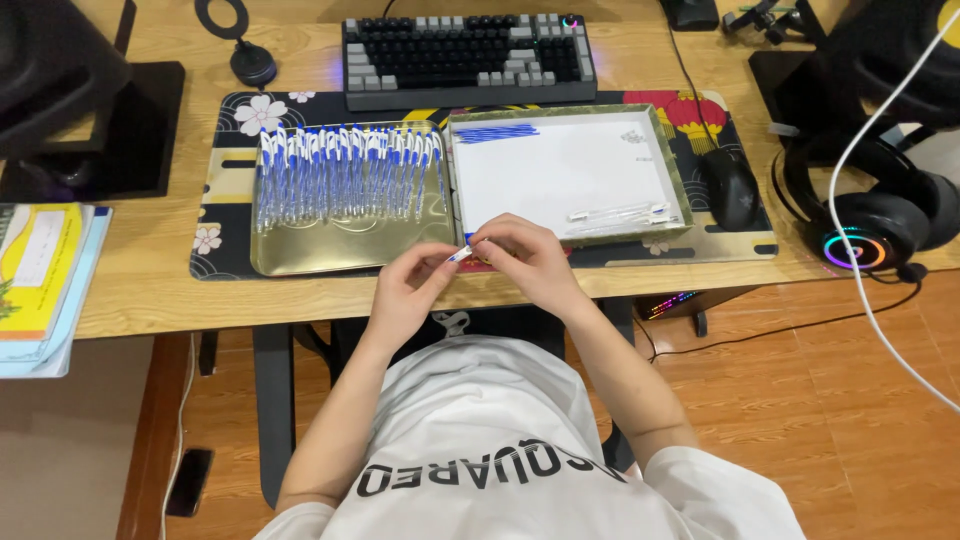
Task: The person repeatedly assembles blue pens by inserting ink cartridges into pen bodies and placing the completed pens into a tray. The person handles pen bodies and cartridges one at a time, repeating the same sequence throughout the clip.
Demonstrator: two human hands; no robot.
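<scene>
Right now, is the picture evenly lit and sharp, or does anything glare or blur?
Head view: bright, even light overall. The gold tray throws a soft sheen along its bare bottom. The white box lid is nearly washed out. The headset and keyboard glow with coloured lights. The small pen between the left hand and right hand is slightly soft.
</scene>
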